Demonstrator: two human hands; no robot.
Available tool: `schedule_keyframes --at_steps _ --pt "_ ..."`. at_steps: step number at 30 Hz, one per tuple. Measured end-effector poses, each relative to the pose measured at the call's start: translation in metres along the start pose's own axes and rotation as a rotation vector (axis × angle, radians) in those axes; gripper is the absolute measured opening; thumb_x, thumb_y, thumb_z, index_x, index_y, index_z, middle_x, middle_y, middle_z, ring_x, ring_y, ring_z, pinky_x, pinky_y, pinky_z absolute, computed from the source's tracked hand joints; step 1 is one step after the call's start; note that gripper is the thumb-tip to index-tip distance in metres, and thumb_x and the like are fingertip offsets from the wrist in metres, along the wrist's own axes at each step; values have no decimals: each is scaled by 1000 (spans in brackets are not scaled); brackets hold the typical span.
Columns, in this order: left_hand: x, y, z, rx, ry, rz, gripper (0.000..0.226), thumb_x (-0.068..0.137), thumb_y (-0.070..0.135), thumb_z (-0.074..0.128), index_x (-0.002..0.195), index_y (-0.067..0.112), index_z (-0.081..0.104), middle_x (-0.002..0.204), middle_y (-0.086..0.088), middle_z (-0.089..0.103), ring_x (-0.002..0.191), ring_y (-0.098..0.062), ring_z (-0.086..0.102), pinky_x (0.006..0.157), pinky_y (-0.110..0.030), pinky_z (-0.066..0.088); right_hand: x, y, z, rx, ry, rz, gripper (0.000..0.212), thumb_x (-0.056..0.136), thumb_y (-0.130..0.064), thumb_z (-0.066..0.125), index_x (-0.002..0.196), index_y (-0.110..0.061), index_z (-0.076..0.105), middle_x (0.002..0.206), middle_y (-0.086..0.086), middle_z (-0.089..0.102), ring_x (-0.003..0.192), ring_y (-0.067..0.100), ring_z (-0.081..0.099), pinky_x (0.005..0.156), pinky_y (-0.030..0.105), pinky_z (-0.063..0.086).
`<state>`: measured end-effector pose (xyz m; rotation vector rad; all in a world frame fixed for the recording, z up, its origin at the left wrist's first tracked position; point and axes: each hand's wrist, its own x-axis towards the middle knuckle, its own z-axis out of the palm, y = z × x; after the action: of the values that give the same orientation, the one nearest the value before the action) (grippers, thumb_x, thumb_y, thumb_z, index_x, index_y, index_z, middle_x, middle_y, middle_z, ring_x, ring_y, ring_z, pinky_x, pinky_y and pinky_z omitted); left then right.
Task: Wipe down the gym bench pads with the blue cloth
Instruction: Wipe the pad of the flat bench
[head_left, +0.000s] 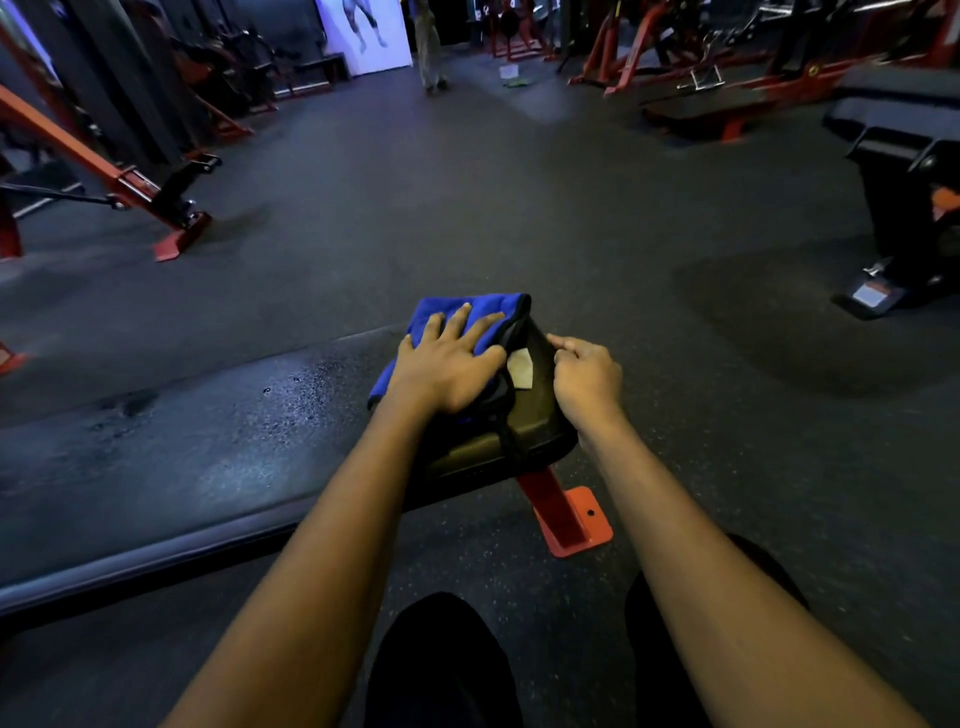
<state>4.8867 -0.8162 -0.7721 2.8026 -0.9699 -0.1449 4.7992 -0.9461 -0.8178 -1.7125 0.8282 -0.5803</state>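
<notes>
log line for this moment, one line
stage: wiping bench end | left hand: flat on blue cloth | right hand: grips bench pad edge | pad left of cloth: looks wet

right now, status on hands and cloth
Left hand flat, pressing blue cloth on bench pad end. Right hand grips pad edge. Pale patch beside cloth, nothing blocking.

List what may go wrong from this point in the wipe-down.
1. The pale patch on the bench pad lies right beside the blue cloth. A stroke across it might catch and lift its edge.
2. The left hand presses flat on the cloth without gripping it, and the cloth seems to reach past the pad's far edge, so it could slip off.
3. The wet droplets left of the cloth may get missed.
</notes>
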Motion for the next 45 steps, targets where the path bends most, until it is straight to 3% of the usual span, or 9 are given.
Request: schedule_keyframes --at_steps 4,9,13,19,24,28,35,40,45 --pt "38 5 -11 -31 -71 -21 61 97 48 29 149 57 0 165 9 3 151 -22 3 117 -60 5 -1 2 0 10 22 -18 38 95 -10 46 122 -18 71 123 2 69 116 21 61 103 35 46" --pt "13 0 -2 -24 -42 61 52 97 45 32 145 61 19 165 11 3 152 -21 1 117 -61 2 -2 4 1 46 60 -46 38 93 -8 46 119 -18 73 118 2 71 109 20 64 98 34 49" --pt "-2 1 7 -10 -17 94 53 96 48 34 144 63 17 165 12 1 152 -21 -2 116 -62 0 2 14 8 240 80 18 38 90 -3 45 109 -15 75 101 1 73 81 6 65 62 9 48" --pt "40 35 1 -15 -51 -83 56 95 53 24 150 51 18 166 3 -1 151 -31 -6 111 -71 -4 4 10 11 671 190 107 27 89 5 42 90 2 69 76 9 67 69 17 64 60 19 49" --pt "-16 48 14 -44 36 -108 58 96 54 23 153 45 16 165 1 -3 151 -29 -7 113 -67 -5 2 7 6 809 162 240 31 98 -9 40 82 2 65 73 16 64 63 22 62 55 23 50" --pt "-53 52 26 14 68 -63 59 95 56 23 152 47 12 165 1 -4 151 -29 -8 114 -68 -4 -4 12 -4 753 67 250 28 94 -5 41 87 6 66 78 17 65 66 22 62 55 22 51" --pt "15 51 5 17 -75 -32 56 96 57 27 151 51 15 165 2 -7 150 -33 -9 110 -72 -1 -4 11 -14 664 -16 236 36 100 -16 39 78 -3 65 64 7 68 56 15 63 49 19 48" --pt "24 11 -5 -19 24 -80 54 98 45 31 151 45 23 165 6 6 151 -24 3 117 -62 8 -9 -1 1 440 104 171 35 81 -38 49 67 -13 68 78 12 70 77 30 66 73 41 54" --pt "33 -29 -16 -15 46 -313 56 97 45 27 153 39 23 163 -1 16 150 -28 10 117 -60 7 -23 -7 -3 215 149 95 29 99 -20 44 99 -6 69 91 2 59 82 17 51 72 29 29"
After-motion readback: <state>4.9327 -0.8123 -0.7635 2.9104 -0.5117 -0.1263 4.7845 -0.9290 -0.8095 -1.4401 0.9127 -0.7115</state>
